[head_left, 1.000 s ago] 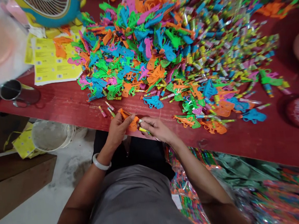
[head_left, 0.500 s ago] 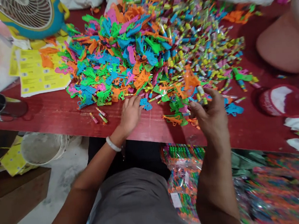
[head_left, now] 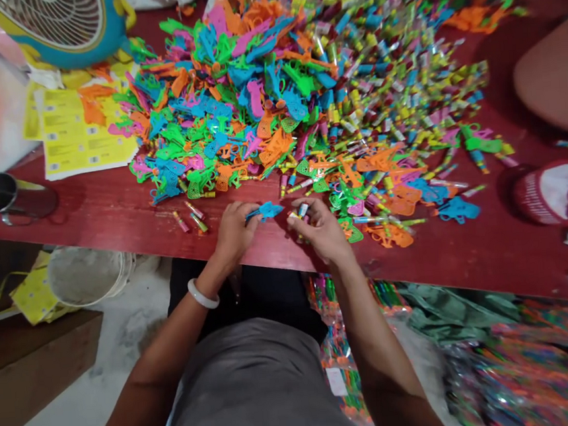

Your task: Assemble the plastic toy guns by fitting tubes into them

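My left hand [head_left: 233,236] is closed on a flat blue plastic piece [head_left: 268,210], which sticks out to the right from between thumb and fingers. Facing it across a short gap, my right hand [head_left: 323,235] pinches a few small labelled tubes [head_left: 302,210], partly hidden by the fingers. Beyond both hands lies a heap of coloured plastic pieces [head_left: 215,109] in green, blue, orange and pink. It runs into a heap of small tubes [head_left: 385,65] on the right. Three loose tubes [head_left: 197,222] lie left of my left hand.
On the left of the red table [head_left: 100,216] are a metal mug [head_left: 29,199], yellow printed sheets [head_left: 77,148] and a fan [head_left: 67,33]. A red basket [head_left: 536,197] sits at the right. Below are a bucket [head_left: 88,276] and bagged coloured pieces [head_left: 541,369].
My left hand has picked up the blue plastic piece and drawn slightly back. My right hand has moved left from the pile with small tubes, and the orange piece by it is back down.
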Demonstrator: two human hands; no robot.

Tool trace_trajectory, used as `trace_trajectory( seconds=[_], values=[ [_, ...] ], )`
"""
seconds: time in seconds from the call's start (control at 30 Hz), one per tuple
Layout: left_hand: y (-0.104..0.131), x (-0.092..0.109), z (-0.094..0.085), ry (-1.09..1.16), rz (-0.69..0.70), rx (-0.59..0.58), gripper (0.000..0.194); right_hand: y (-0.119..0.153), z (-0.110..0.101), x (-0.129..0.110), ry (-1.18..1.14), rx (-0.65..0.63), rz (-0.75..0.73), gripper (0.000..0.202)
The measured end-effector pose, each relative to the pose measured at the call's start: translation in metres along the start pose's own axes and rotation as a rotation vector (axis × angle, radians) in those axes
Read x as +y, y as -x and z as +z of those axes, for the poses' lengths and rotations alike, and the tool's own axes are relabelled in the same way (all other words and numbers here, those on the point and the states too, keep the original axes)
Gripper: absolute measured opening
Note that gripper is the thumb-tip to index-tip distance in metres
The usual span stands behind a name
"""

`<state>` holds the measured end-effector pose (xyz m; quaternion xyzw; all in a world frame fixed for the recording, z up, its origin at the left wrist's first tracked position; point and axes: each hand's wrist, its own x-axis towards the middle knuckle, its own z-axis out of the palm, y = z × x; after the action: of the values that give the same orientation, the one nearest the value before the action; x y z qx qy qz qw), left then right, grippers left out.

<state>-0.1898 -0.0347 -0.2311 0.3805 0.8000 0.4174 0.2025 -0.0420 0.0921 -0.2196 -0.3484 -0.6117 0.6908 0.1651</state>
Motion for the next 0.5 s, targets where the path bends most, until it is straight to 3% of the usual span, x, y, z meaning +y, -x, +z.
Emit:
trace_trajectory(
  seconds=[0.13,0.27,0.5],
  values=[
    [0.007,-0.002,-0.007,0.300,-0.071,-0.008,0.004,0.000,0.004,-0.007,0.093,0.040,-0.130,0.035],
    [0.012,0.002,-0.014,0.544,-0.153,-0.081,0.013,-0.002,0.006,-0.010,0.265,0.078,-0.290,0.023],
    [0.016,0.009,-0.023,0.575,-0.158,-0.134,0.018,0.002,0.006,-0.009,0.281,-0.038,-0.279,0.021]
  ],
)
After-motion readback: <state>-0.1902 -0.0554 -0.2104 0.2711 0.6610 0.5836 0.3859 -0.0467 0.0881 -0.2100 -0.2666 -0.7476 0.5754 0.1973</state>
